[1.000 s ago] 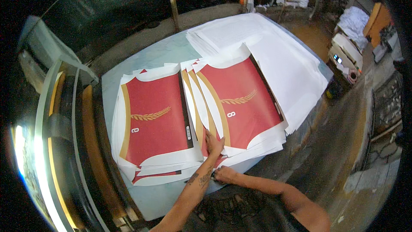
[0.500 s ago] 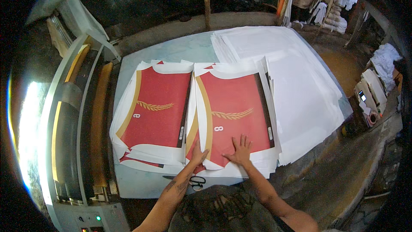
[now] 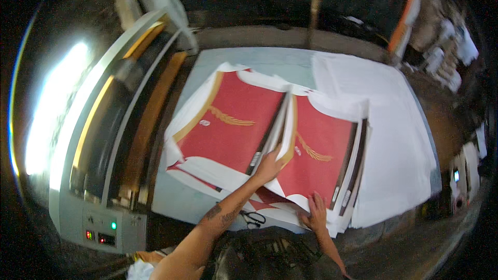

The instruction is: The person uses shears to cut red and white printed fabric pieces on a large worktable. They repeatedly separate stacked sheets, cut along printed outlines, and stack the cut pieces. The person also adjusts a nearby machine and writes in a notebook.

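My left hand (image 3: pixel 271 165) is closed on the inner edge of the right pile of red printed sheets (image 3: pixel 321 176), which have gold bands and leaf motifs; that edge is raised and curved. My right hand (image 3: pixel 316 210) touches the pile's lower edge at right, fingers and thumb apart. The left pile (image 3: pixel 233 145) of similar red sheets lies beside it. Below both piles, black scissors (image 3: pixel 255 220) lie near the table edge, partly behind my left forearm. The picture is slightly blurred by motion.
The pale table (image 3: pixel 171 202) has plain white sheets (image 3: pixel 389 166) on its right. A roller machine (image 3: pixel 106 135) with lit controls stands along the left. A wooden post (image 3: pixel 314 10) and dark sheeting are behind; hanging cloths (image 3: pixel 448 52) and piled items are at right.
My left hand has moved up along the inner edge, which is now lifted. My right hand moved from near the scissors onto the pile, then down to its lower edge. The view has swung left.
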